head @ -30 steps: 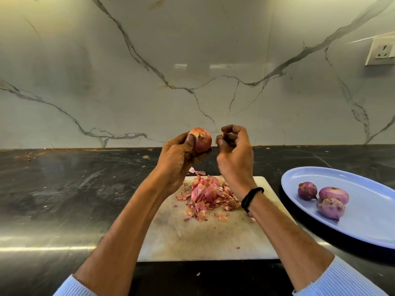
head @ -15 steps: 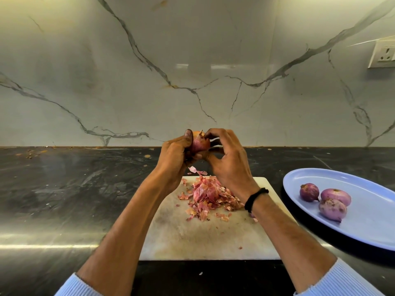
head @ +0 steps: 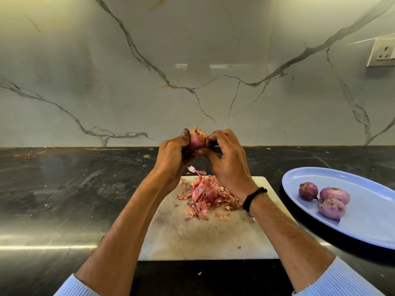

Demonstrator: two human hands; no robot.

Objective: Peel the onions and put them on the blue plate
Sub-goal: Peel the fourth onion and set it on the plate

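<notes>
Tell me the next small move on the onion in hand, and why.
Probably peel the pinched skin away and drop it on the peel pile. The left hand grips the onion, papery skin shows at its top, and the right hand pinches its side, so it seems not ready for the blue plate.

Just the one view here: a wide-angle camera worn on the person's head, looking forward and down. It faces the marble wall [head: 192, 50] square on, with the dark desk [head: 64, 189] running across the lower half. It's close in. Both forearms come up from the bottom corners, and the left hand [head: 171, 154] and right hand [head: 230, 165] meet on the onion [head: 197, 139] near dead centre. The cutting board [head: 192, 236] sits right below them. The blue plate [head: 374, 221] and wall socket [head: 382, 53] are clipped by the right edge.
</notes>
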